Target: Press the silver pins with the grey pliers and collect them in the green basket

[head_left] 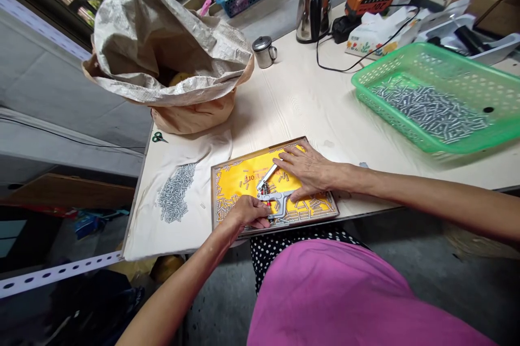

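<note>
A pair of grey hand-press pliers with a long silver lever is held over a shallow tray. The tray has a yellow lining and many small silver metal tubes scattered on it. My right hand spans the spread handles, its fingers at the lever's end and its thumb by the lower handle. My left hand is closed at the jaw end, fingertips pinched together. Whatever lies between those fingertips is too small to make out. A red bit shows near the jaws.
Left of the tray, a heap of metal tubes lies on white cloth, with green-handled scissors behind. A large woven sack stands at the back left. Further back are a lidded mug and kettle. A green basket holds more tubes.
</note>
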The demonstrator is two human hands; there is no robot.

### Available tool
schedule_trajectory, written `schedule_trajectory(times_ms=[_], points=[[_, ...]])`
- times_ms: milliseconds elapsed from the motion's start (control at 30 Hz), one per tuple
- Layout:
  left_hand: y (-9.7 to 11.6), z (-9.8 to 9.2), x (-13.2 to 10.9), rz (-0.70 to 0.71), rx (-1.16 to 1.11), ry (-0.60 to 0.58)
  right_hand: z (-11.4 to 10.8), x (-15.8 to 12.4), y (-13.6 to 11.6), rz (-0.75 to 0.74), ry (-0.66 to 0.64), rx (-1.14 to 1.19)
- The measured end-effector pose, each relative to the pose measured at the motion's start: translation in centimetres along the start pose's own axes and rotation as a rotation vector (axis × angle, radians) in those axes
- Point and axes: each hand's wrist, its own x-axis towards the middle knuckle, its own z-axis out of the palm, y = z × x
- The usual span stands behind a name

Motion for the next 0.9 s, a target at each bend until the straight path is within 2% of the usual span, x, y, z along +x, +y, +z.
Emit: schedule_trajectory(times_ms=[267, 433, 500, 600, 633, 667, 733, 833, 900], points=[[-0.1, 0.4, -0.2, 0.025, -0.002, 0.059, -0.6, 0.0, -0.5, 0.014, -0.048, 0.028], [-0.4, 0.5, -0.6, 0.084, 0.106, 0.094, -1.1, -0.5, -1.2, 0.005, -0.093, -0.004], [-0.5, 0.8, -1.3, 0.24, 0.24, 0.239, -1.2, -0.9, -1.3, 0.0, -0.073, 0.043], [-0.1, 1.6, -2.2, 0.656, 0.512, 0.575, -1.0, -1.1, -1.6, -0.014, -0.012, 0.135], [0.1, 1.9, -2.2, 0.782, 0.598, 0.642, -0.9, -1.0, -1.7, -0.021, 0.008, 0.159], [0.4, 2.3, -2.1, 0.873, 0.679, 0.665, -0.9, -0.9, -1.9, -0.027, 0.022, 0.174], [1.2, 2.9, -1.4, 0.959, 0.81, 0.637, -0.9, -0.5, -2.2, -0.039, 0.038, 0.175], [2.3, 3.1, 0.0, 0.9, 0.937, 0.556, -1.3, -0.1, -2.8, -0.043, 0.038, 0.124], [3.0, 3.1, 0.3, 0.83, 0.999, 0.544, -1.5, -0.1, -3.2, -0.032, 0.025, 0.069]])
